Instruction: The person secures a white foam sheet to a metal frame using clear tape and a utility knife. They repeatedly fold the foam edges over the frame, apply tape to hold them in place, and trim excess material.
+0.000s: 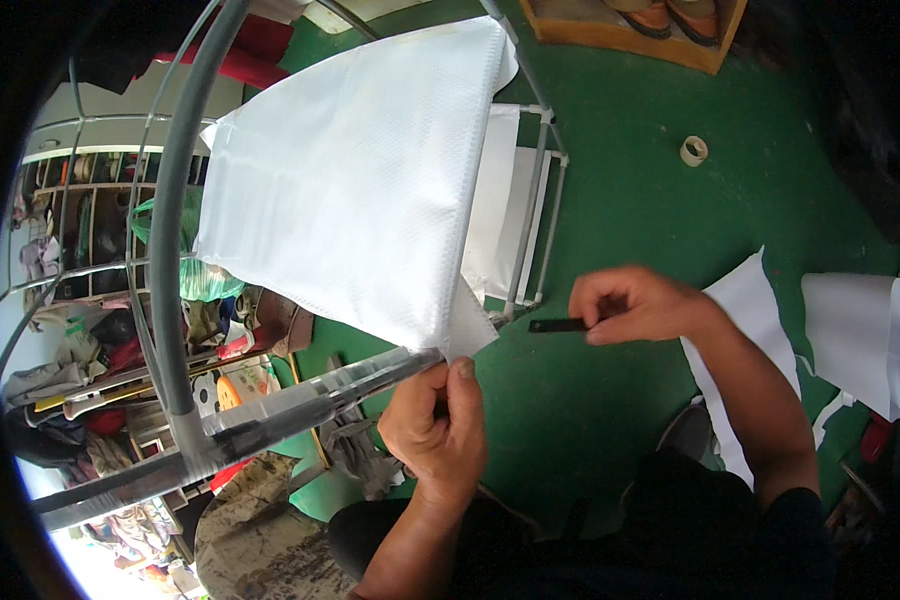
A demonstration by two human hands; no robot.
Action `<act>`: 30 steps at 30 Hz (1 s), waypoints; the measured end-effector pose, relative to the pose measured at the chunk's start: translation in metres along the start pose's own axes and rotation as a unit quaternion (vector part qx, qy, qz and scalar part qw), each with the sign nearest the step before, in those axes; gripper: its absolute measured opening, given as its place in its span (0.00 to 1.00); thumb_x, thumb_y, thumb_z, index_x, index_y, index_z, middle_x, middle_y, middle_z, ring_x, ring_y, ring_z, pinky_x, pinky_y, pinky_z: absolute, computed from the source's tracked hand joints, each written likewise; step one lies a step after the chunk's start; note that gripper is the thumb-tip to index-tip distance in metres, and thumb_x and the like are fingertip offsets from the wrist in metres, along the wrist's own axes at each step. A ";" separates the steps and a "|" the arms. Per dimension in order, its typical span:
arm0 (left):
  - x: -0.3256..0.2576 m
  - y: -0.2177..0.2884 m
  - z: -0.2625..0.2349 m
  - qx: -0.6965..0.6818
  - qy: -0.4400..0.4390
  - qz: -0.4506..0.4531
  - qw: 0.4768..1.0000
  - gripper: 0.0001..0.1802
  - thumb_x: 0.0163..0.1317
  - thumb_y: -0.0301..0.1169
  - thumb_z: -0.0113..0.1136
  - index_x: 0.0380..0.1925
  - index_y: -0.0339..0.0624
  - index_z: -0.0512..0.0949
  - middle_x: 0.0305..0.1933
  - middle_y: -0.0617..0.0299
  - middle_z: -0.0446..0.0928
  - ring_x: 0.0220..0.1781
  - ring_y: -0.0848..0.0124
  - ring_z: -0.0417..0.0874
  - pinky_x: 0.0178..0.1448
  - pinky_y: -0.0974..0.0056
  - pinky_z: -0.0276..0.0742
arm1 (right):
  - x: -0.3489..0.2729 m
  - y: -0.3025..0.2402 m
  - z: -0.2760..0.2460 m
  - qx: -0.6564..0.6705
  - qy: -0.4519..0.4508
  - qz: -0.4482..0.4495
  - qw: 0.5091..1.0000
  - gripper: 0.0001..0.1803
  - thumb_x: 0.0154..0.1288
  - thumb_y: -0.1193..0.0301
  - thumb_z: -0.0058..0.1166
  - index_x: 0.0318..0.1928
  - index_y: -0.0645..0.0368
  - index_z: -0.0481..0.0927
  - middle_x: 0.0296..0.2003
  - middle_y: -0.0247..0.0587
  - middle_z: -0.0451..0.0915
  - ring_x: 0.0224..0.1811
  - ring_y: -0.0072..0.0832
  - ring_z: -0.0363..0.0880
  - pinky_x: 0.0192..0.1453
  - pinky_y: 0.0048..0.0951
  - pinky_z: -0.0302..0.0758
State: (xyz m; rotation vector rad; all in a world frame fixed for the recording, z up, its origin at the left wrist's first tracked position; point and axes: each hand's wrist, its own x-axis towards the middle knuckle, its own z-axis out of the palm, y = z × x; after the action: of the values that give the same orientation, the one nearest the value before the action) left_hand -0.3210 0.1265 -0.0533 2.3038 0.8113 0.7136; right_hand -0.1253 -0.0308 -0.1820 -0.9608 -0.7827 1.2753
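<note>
A white textured sheet (340,170) is stretched over a grey pipe frame (176,230) in front of me. My left hand (435,425) is closed on the sheet's near lower corner, thumb up, right beside the taped pipe (270,410). Past its thumb a small flap of the sheet sticks out to the right. Over the floor to the right, my right hand (635,305) grips a small flat black tool (558,325) that points left toward the flap, apart from it. Its exact kind is too dark to tell.
White sheet pieces (745,350) lie on the green floor (620,210) at right, with another curled sheet (855,325) beyond. A tape roll (694,151) sits farther off. A wooden box (635,35) holds shoes at the back. Cluttered shelves (95,220) stand left.
</note>
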 end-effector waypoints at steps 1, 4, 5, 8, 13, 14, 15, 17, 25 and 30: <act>0.001 0.001 0.000 0.005 -0.002 0.008 1.000 0.08 0.61 0.21 0.68 0.26 0.37 0.78 0.17 0.63 0.72 0.19 0.79 0.68 0.25 0.71 0.64 | 0.000 -0.017 0.002 0.003 0.005 -0.039 0.999 0.08 0.62 0.81 0.63 0.36 0.60 0.76 0.39 0.35 0.77 0.39 0.22 0.77 0.44 0.25 0.76; 0.002 0.001 0.000 0.016 -0.005 0.023 1.000 0.08 0.61 0.21 0.68 0.26 0.38 0.77 0.17 0.63 0.70 0.18 0.76 0.67 0.25 0.70 0.64 | 0.003 -0.056 0.014 -0.009 0.032 -0.106 0.994 0.08 0.62 0.80 0.63 0.38 0.59 0.77 0.38 0.33 0.78 0.38 0.18 0.78 0.42 0.22 0.76; 0.002 0.000 0.000 0.020 -0.007 0.027 0.999 0.08 0.61 0.21 0.68 0.26 0.38 0.77 0.17 0.62 0.70 0.18 0.75 0.67 0.25 0.69 0.64 | 0.004 -0.066 0.021 -0.025 0.049 -0.094 0.994 0.08 0.62 0.80 0.63 0.39 0.59 0.78 0.38 0.33 0.79 0.38 0.17 0.78 0.41 0.21 0.76; 0.002 0.001 0.000 0.036 -0.008 0.025 0.999 0.09 0.60 0.21 0.68 0.25 0.39 0.76 0.17 0.61 0.70 0.17 0.72 0.68 0.25 0.67 0.65 | 0.014 -0.071 0.040 0.014 0.083 -0.088 0.993 0.08 0.63 0.80 0.63 0.40 0.60 0.79 0.36 0.32 0.80 0.37 0.17 0.79 0.42 0.21 0.76; 0.003 0.001 0.001 0.062 -0.008 0.047 0.997 0.10 0.58 0.21 0.69 0.25 0.40 0.76 0.18 0.60 0.71 0.17 0.68 0.71 0.24 0.66 0.66 | 0.025 -0.063 0.045 -0.107 0.114 -0.191 0.969 0.07 0.62 0.79 0.64 0.39 0.61 0.80 0.34 0.33 0.82 0.38 0.19 0.80 0.43 0.23 0.77; 0.003 0.001 0.001 0.064 -0.008 0.046 0.997 0.10 0.58 0.21 0.69 0.25 0.41 0.76 0.18 0.60 0.72 0.17 0.67 0.71 0.24 0.65 0.66 | 0.026 -0.061 0.047 -0.109 0.120 -0.204 0.965 0.07 0.61 0.79 0.65 0.39 0.61 0.80 0.34 0.33 0.82 0.38 0.19 0.80 0.43 0.23 0.77; 0.003 0.001 0.001 0.065 -0.008 0.045 0.997 0.10 0.58 0.21 0.69 0.24 0.41 0.76 0.18 0.60 0.72 0.17 0.67 0.71 0.24 0.65 0.66 | 0.027 -0.060 0.049 -0.112 0.126 -0.216 0.962 0.08 0.61 0.78 0.65 0.38 0.61 0.80 0.34 0.33 0.83 0.38 0.19 0.81 0.43 0.23 0.77; 0.003 0.002 0.001 0.065 -0.009 0.042 0.997 0.10 0.57 0.21 0.69 0.24 0.41 0.76 0.18 0.60 0.72 0.17 0.67 0.71 0.24 0.65 0.66 | 0.028 -0.061 0.052 -0.139 0.129 -0.194 0.962 0.09 0.60 0.78 0.67 0.39 0.61 0.80 0.34 0.33 0.83 0.38 0.19 0.81 0.42 0.24 0.78; 0.003 0.003 0.001 0.088 -0.010 0.056 0.994 0.10 0.57 0.21 0.69 0.24 0.41 0.75 0.19 0.60 0.71 0.17 0.66 0.72 0.24 0.64 0.66 | 0.033 -0.065 0.068 -0.244 0.142 -0.143 0.948 0.16 0.56 0.81 0.65 0.44 0.60 0.77 0.35 0.39 0.82 0.35 0.28 0.84 0.38 0.29 0.77; 0.004 0.004 0.001 0.083 -0.010 0.054 0.995 0.10 0.57 0.21 0.70 0.24 0.41 0.76 0.19 0.60 0.72 0.18 0.64 0.72 0.25 0.63 0.67 | 0.039 -0.059 0.071 -0.368 0.169 -0.246 0.881 0.16 0.57 0.79 0.62 0.46 0.59 0.75 0.34 0.43 0.81 0.32 0.38 0.83 0.34 0.37 0.77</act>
State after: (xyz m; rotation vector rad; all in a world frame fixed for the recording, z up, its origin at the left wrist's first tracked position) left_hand -0.3163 0.1260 -0.0504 2.5165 0.7655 0.6913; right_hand -0.1590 0.0167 -0.0999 -1.4213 -1.1670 0.3220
